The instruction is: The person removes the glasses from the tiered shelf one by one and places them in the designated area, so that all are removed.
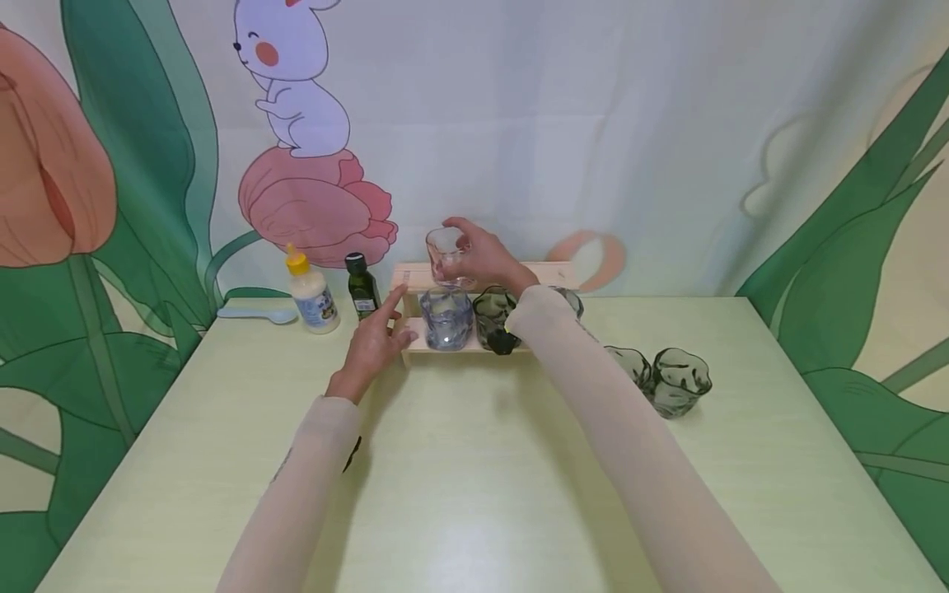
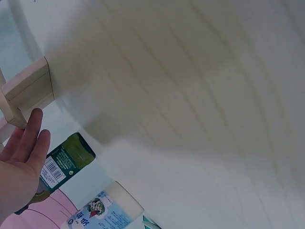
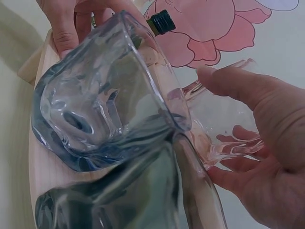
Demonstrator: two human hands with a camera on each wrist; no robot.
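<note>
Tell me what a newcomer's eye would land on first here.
Probably the white rabbit on a pink flower, printed on the backdrop at the upper left of the head view. Next, the clear pinkish glass that the right hand holds at the top of the small wooden stand. Then the bluish glass on the stand's lower level, looming large in the right wrist view.

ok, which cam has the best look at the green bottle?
Left wrist: the green bottle is close there, its barcode label showing, though the left hand overlaps part of it. Head shows it upright but small. Right wrist shows mainly its cap and neck, with the blue glass in front.
</note>
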